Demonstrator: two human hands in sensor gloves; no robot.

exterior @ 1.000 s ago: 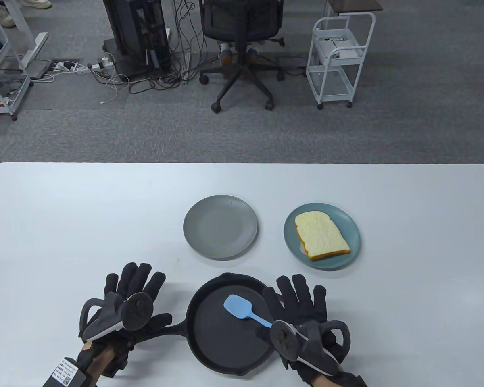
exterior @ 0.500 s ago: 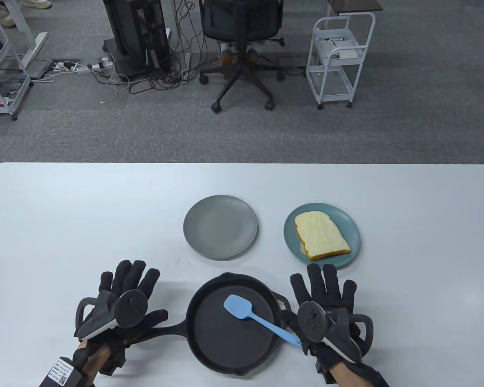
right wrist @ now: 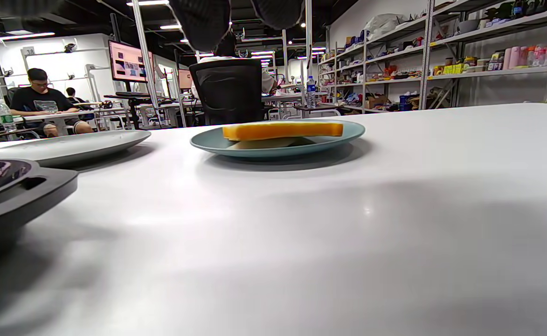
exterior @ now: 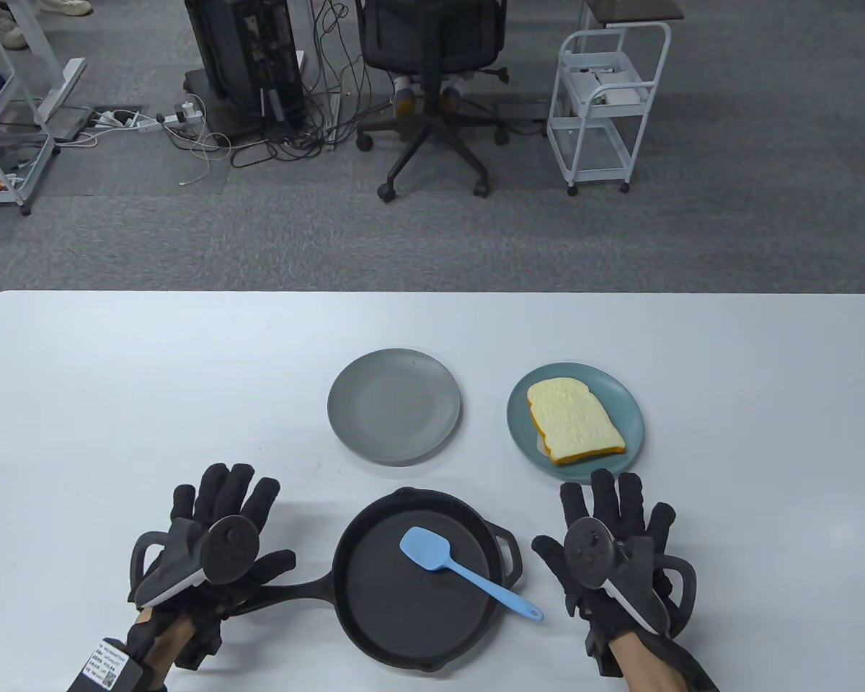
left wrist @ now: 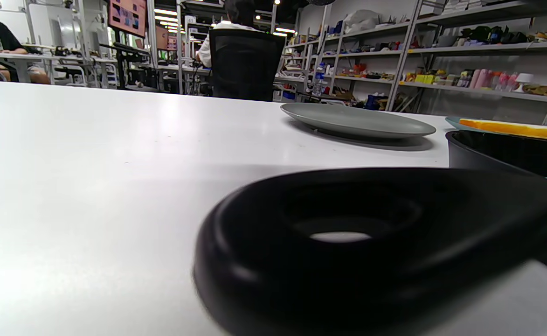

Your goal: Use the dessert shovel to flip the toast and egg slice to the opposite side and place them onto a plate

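toast [exterior: 575, 421] on teal plate [exterior: 631, 440], right of centre; egg slice not clearly seen | dessert shovel [exterior: 468, 573] lies in pan [exterior: 375, 613], bottom centre | my right hand [exterior: 613, 548] and left hand [exterior: 216, 533] flat, fingers spread, holding nothing | step: seemingly done or idle; next, if any: grasp shovel handle

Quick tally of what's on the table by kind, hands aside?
Plates: 2, grey plate and teal plate
Toast slices: 1, toast
Pans: 1, black frying pan
Dessert shovels: 1, blue dessert shovel
Total: 5
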